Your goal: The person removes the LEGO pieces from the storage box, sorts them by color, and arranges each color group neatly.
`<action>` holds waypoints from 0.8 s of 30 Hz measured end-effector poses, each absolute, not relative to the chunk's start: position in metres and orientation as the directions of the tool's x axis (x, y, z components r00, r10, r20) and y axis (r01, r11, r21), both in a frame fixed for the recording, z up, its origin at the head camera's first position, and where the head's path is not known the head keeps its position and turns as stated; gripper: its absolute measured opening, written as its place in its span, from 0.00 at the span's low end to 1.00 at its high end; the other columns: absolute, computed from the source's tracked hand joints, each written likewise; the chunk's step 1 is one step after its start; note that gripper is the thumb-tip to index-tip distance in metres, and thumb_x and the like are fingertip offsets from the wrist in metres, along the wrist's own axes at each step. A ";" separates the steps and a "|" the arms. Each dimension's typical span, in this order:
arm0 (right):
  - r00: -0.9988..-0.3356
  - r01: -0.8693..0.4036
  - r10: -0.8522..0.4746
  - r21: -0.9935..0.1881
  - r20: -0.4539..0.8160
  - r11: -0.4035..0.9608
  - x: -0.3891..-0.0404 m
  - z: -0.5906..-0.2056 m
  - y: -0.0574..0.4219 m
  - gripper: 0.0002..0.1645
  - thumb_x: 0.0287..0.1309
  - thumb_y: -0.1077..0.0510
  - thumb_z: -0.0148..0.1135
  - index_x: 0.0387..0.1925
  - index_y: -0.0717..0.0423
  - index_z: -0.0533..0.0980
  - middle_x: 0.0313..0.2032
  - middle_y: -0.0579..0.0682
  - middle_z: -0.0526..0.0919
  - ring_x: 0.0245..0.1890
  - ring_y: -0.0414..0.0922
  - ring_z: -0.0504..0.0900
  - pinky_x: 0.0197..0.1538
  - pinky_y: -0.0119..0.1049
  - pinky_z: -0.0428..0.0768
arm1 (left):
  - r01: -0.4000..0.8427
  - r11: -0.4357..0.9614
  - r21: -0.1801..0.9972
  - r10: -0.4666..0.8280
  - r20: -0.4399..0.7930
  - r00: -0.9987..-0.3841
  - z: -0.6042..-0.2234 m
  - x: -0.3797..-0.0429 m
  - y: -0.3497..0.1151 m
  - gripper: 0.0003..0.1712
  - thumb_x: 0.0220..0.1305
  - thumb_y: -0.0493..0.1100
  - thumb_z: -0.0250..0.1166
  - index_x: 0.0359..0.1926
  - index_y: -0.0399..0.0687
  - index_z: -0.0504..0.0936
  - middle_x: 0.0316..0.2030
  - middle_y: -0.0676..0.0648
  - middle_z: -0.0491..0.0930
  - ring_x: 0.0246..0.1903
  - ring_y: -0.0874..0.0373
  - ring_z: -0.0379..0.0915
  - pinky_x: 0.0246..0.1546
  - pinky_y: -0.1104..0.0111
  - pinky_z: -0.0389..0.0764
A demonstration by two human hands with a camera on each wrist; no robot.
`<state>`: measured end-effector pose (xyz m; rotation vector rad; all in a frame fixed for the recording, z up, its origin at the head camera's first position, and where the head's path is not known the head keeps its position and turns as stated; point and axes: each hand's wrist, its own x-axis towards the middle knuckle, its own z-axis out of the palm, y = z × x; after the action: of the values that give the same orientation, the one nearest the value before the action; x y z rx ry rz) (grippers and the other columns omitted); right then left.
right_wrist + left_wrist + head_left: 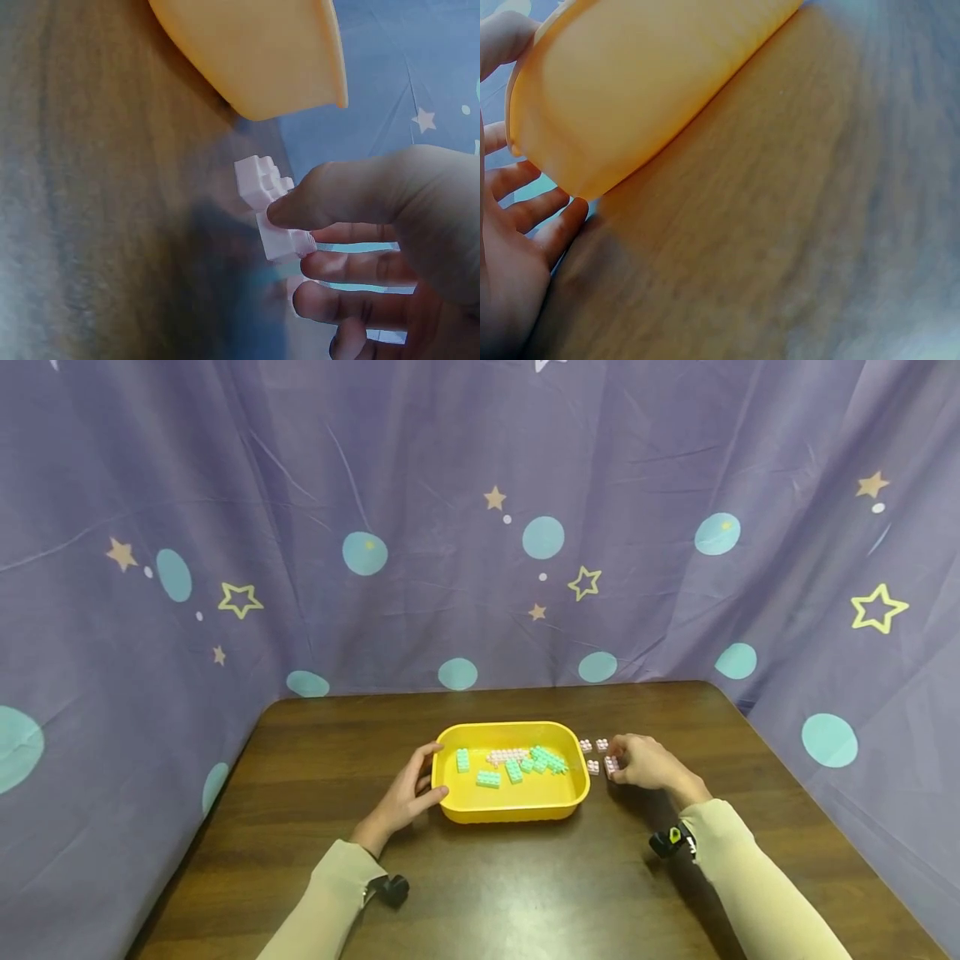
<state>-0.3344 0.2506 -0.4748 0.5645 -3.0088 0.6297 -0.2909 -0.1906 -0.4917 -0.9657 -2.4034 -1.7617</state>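
Observation:
A yellow plastic tray (pixel 510 814) stands on the table, holding mint-green toy building bricks (pixel 488 779) and pink ones (pixel 507 757). My left hand (pixel 405 793) grips the tray's left end, thumb at the near corner and fingers along the outer wall. Just right of the tray, my right hand (pixel 648 764) pinches a pink building brick (pixel 279 241) between thumb and fingers, low at the tabletop. Another pink brick (pixel 255 184) lies close to the thumb. Smaller pink bricks (pixel 593 767) sit between the tray and that hand.
The dark wooden table (pixel 510 893) carries the tray near its middle. A purple curtain (pixel 450 460) with stars and dots hangs behind and along both sides. Each wrist wears a black camera strap (pixel 672 841).

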 end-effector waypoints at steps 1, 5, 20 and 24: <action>-0.934 -0.352 -0.346 -0.384 0.087 0.854 -0.334 -0.476 0.250 0.18 0.38 0.57 0.75 0.36 0.51 0.80 0.32 0.48 0.81 0.34 0.46 0.78 0.38 0.44 0.77 | 0.478 0.180 0.860 0.469 0.352 -0.810 -0.492 -0.291 -0.190 0.39 0.63 0.31 0.63 0.68 0.25 0.53 0.70 0.23 0.48 0.66 0.28 0.56 0.59 0.42 0.69; -0.935 -0.350 -0.346 -0.376 0.081 0.858 -0.331 -0.481 0.250 0.18 0.39 0.56 0.76 0.36 0.51 0.79 0.34 0.47 0.81 0.35 0.46 0.79 0.39 0.45 0.78 | 0.477 0.177 0.861 0.468 0.352 -0.810 -0.492 -0.290 -0.190 0.38 0.63 0.31 0.63 0.68 0.24 0.53 0.70 0.23 0.48 0.65 0.27 0.57 0.59 0.42 0.69; -0.933 -0.357 -0.345 -0.380 0.104 0.853 -0.330 -0.483 0.245 0.19 0.39 0.58 0.75 0.37 0.54 0.80 0.32 0.47 0.81 0.33 0.45 0.78 0.38 0.46 0.78 | 0.484 0.167 0.859 0.466 0.364 -0.806 -0.492 -0.290 -0.189 0.38 0.63 0.31 0.62 0.68 0.23 0.53 0.70 0.23 0.48 0.65 0.27 0.57 0.59 0.40 0.69; -0.933 -0.355 -0.346 -0.384 0.094 0.852 -0.331 -0.481 0.244 0.19 0.40 0.58 0.75 0.38 0.55 0.80 0.33 0.48 0.81 0.34 0.46 0.78 0.38 0.46 0.78 | 0.479 0.172 0.861 0.466 0.357 -0.809 -0.491 -0.290 -0.190 0.38 0.63 0.31 0.62 0.68 0.23 0.53 0.70 0.23 0.48 0.66 0.28 0.57 0.59 0.41 0.69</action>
<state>-0.3305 0.2443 -0.4808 0.5685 -3.0032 0.6291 -0.2898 -0.1900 -0.4909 -0.9661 -2.3961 -1.7675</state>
